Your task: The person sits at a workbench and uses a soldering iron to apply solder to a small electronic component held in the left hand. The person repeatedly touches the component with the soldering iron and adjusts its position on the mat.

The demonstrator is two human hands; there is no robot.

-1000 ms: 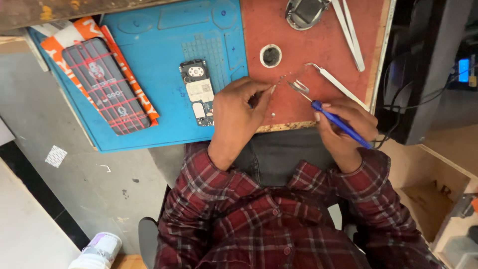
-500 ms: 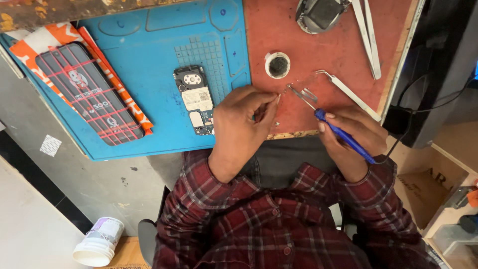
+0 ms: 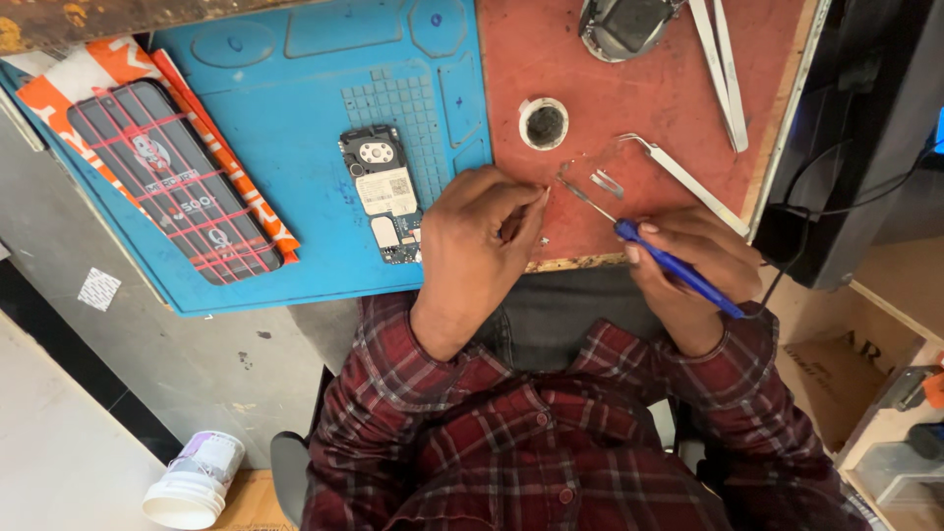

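Over the red mat, right hand (image 3: 688,261) angles a blue-handled tool (image 3: 669,264).

Seated at the bench, the person pinches something tiny with the left hand (image 3: 487,231) on the red mat (image 3: 590,88), while the right hand (image 3: 688,261) grips a blue-handled tool (image 3: 678,270), an opened phone (image 3: 383,192) lying just left on the blue mat (image 3: 295,118).

Dark red plaid button-up shirt, long sleeves down to both wrists, dark grey trousers.
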